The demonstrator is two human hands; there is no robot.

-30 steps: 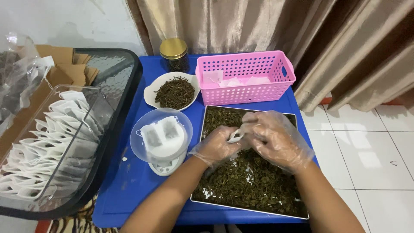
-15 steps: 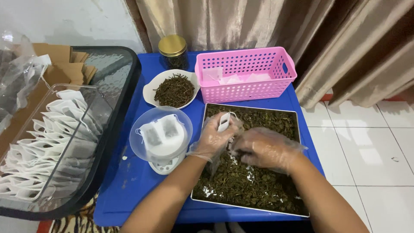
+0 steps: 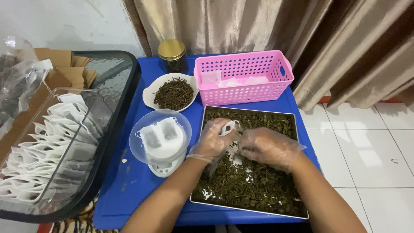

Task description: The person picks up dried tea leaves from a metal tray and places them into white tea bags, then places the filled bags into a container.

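Observation:
Both my hands wear clear plastic gloves and work over a metal tray [image 3: 197, 193] full of dried green leaves [image 3: 250, 185]. My left hand [image 3: 214, 142] grips a small white tea bag [image 3: 227, 127] and holds it just above the leaves. My right hand [image 3: 266, 147] is curled, fingertips pinching leaves right beside the bag's mouth. Left of the tray, a small white scale [image 3: 162, 169] carries a clear bowl [image 3: 160, 136] with two filled tea bags in it.
A pink basket [image 3: 243, 77] with white bags stands behind the tray. A white dish of dark stems [image 3: 174, 92] and a gold-lidded jar [image 3: 172, 55] are at the back left. A clear bin of empty tea bags [image 3: 47, 142] sits on a black glass table at left.
My left hand lifted the bag clear of the right hand and then lowered it a little. My right hand dropped into the leaves and now pinches some beside the bag.

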